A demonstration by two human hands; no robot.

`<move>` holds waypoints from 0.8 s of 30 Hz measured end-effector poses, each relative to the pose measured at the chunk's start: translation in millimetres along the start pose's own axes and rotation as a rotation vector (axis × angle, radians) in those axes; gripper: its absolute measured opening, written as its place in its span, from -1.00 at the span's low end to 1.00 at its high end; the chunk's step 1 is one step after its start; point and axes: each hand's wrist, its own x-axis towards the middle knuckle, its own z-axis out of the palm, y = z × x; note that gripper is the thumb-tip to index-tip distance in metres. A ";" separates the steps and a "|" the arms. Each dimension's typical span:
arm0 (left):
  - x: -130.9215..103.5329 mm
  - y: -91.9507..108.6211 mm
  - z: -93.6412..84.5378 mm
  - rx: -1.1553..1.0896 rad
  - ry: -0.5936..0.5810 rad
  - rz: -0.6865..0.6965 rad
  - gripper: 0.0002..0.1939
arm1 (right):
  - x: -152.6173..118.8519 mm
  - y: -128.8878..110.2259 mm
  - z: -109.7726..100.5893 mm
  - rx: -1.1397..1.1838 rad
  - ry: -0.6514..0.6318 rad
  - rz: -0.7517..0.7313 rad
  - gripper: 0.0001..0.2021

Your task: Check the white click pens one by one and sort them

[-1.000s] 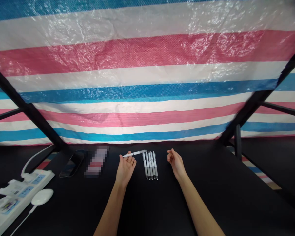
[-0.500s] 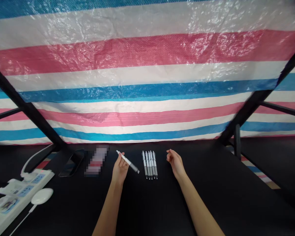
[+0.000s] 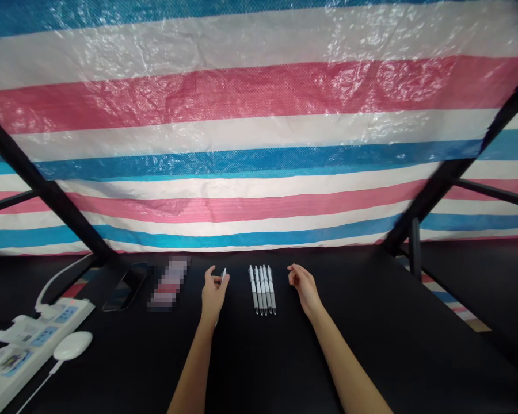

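My left hand (image 3: 213, 296) holds a white ballpoint pen (image 3: 224, 273) between thumb and fingers. The pen now stands nearly in line with the forearm, and most of its barrel is hidden behind the hand. Just right of it, several white pens with grey grips (image 3: 263, 290) lie side by side on the black table (image 3: 259, 362), clips at the far end and tips toward me. To the right of this row is my right hand (image 3: 305, 290), its fingers curled in and nothing visible in them. It does not touch the pens.
Left of my hands lie a blurred-out pink and grey item (image 3: 169, 284) and a dark phone (image 3: 127, 286). A white power strip (image 3: 47, 345) with plugs and a round white charger (image 3: 73, 345) occupy the left edge. Striped sheeting (image 3: 259, 132) hangs behind, between black frame bars (image 3: 431, 198).
My left hand has turned the pen from a slant pointing down to the right to nearly upright in view, mostly behind the hand. My right hand has shifted slightly left, toward the row.
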 end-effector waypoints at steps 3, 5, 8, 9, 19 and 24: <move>0.5 -5.6 1.6 0.060 -0.023 0.061 -0.27 | -0.1 2.7 1.1 -0.090 -0.020 -0.030 -0.68; -0.3 -7.8 2.6 0.123 -0.041 0.121 -0.35 | -1.4 4.2 2.6 -0.189 -0.056 -0.074 -0.67; -3.1 -7.8 3.4 0.225 -0.067 0.225 -0.52 | -7.6 5.4 7.9 -0.434 -0.147 -0.173 -0.67; -4.3 -6.9 3.7 0.247 -0.079 0.250 -0.55 | -11.2 5.7 10.8 -0.546 -0.176 -0.222 -0.69; -12.0 7.3 3.5 0.497 -0.084 0.286 -0.72 | -45.3 17.7 45.5 -1.366 -0.311 -0.711 -0.75; -11.8 9.5 1.7 0.583 -0.071 0.289 -0.78 | -46.7 22.8 49.8 -1.480 -0.291 -0.727 -0.78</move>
